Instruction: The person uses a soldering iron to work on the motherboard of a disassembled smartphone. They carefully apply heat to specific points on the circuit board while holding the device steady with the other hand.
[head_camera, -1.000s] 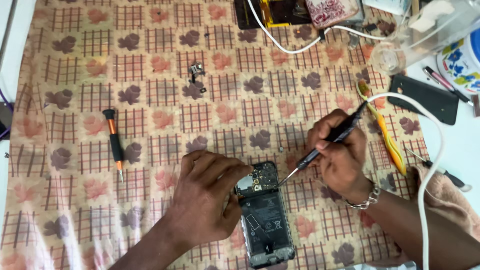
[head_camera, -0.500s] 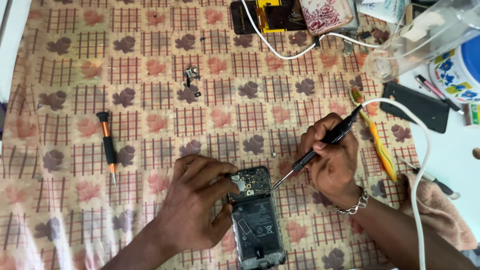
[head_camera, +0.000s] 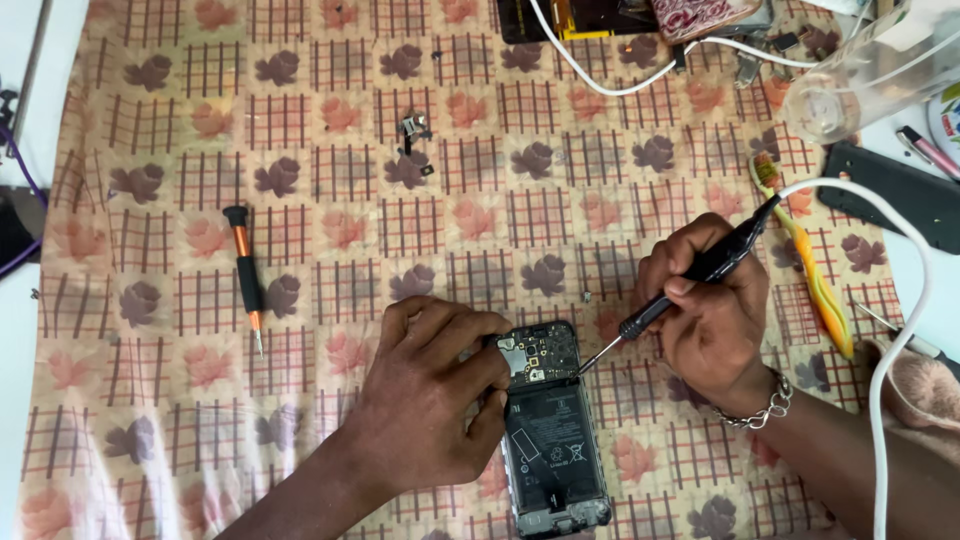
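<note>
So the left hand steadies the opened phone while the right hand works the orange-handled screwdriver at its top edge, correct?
Not quite. In the head view the right hand holds a black screwdriver at the opened phone, steadied by the left hand. The orange-handled screwdriver lies unused on the cloth.

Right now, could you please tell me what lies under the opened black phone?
The opened black phone lies flat on the leaf-patterned checked cloth. The left hand steadies its left edge, hiding that side. Whatever lies directly beneath the phone is covered by it.
</note>
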